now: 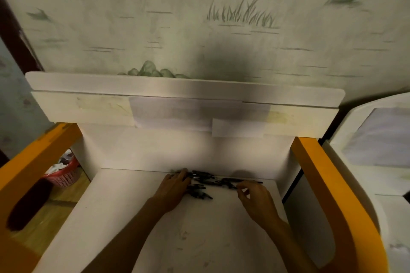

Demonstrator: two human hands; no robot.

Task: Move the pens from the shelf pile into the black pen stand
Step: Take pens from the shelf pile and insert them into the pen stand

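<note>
Black pens (206,180) piled (blurred) | left hand (174,188) flat on them | right hand (255,195) fingers pinching one | pink basket (63,175) left

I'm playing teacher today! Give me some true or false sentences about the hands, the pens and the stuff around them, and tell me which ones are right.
1. The pens lie in a pile on the white shelf, near its back wall. True.
2. The left hand is lifted high above the pile. False: it rests on the pile's left side.
3. The right hand is at the pile's right end. True.
4. A black pen stand is next to the pens. False: no stand is in view.
5. A pink basket is on the floor at left. True.
</note>
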